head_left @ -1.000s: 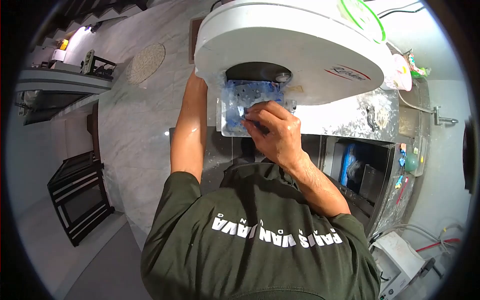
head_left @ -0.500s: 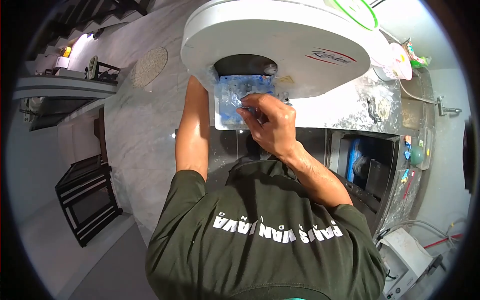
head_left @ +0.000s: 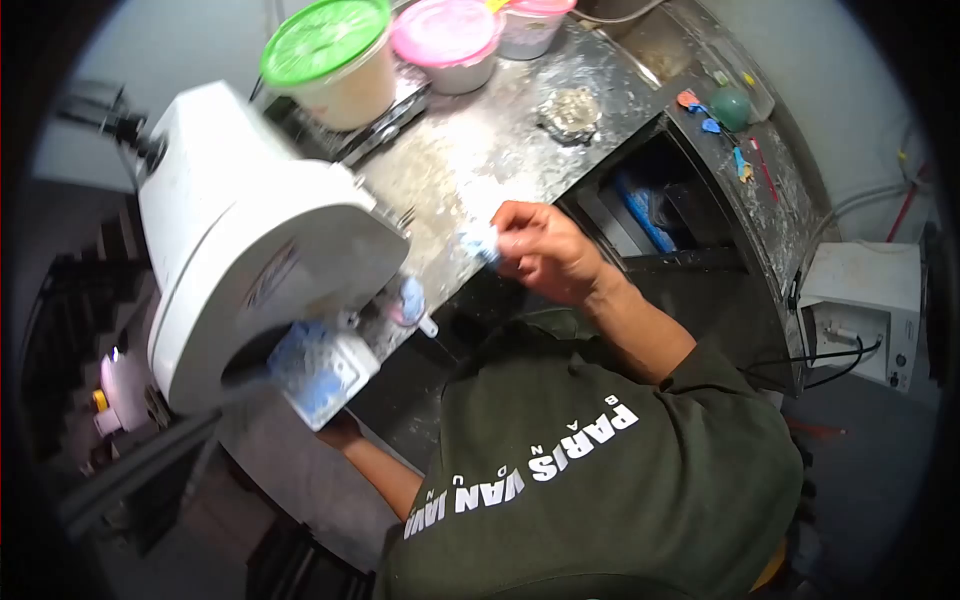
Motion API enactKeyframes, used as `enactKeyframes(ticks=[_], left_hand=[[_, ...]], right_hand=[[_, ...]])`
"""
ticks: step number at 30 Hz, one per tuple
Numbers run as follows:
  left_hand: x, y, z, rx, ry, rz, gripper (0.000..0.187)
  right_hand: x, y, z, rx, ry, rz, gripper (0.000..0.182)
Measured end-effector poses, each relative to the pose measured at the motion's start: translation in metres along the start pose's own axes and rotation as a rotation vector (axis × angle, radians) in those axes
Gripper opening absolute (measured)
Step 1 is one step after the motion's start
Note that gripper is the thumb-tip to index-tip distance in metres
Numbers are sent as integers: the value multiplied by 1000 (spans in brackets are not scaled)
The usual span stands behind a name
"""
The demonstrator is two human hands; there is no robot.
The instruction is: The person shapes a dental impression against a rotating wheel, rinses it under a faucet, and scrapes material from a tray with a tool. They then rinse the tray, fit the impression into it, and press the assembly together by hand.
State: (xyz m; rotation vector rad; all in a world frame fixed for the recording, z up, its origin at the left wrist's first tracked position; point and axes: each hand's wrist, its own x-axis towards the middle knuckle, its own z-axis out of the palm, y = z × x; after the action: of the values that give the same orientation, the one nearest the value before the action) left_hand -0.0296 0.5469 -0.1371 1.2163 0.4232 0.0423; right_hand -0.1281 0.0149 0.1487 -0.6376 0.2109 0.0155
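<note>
My right hand (head_left: 550, 250) is closed, pinching a small pale blue and white lump (head_left: 482, 242) above the worktop's front edge. The lump's details are blurred. At the lower left, my left hand (head_left: 341, 430) is at the lower edge of a white tray (head_left: 357, 366) smeared with blue; its fingers are hidden. The tray sits at the dark opening of a large white machine (head_left: 285, 270). A pale blue piece with a small white handle (head_left: 411, 300) lies beside the machine at the counter edge.
Tubs with a green lid (head_left: 325, 38) and pink lids (head_left: 447, 30) stand at the back. A crusted round object (head_left: 570, 112) sits on the stained worktop (head_left: 440, 170). Small coloured tools and a green bowl (head_left: 730, 109) lie right; a white box machine (head_left: 862, 310) is beyond.
The view has swung to the right, putting the machine and tray at the left. My right hand has moved from over the tray to the right, away from it, with the pale lump now visible.
</note>
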Motion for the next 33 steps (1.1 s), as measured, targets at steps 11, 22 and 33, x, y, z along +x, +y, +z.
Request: enactKeyframes(ticks=[11,22,33], left_hand=[[-171,-100,156,333,447,-647,25],[-266,-17,427,861,-498,-694,42],[-271,35,751,975,-986,-1,18]], right_hand=[[40,-345,-259,161,298,-625,26],[104,-654,-527,35,867,-647,21],[157,-716,-610,-1106,1182,-1114,34]])
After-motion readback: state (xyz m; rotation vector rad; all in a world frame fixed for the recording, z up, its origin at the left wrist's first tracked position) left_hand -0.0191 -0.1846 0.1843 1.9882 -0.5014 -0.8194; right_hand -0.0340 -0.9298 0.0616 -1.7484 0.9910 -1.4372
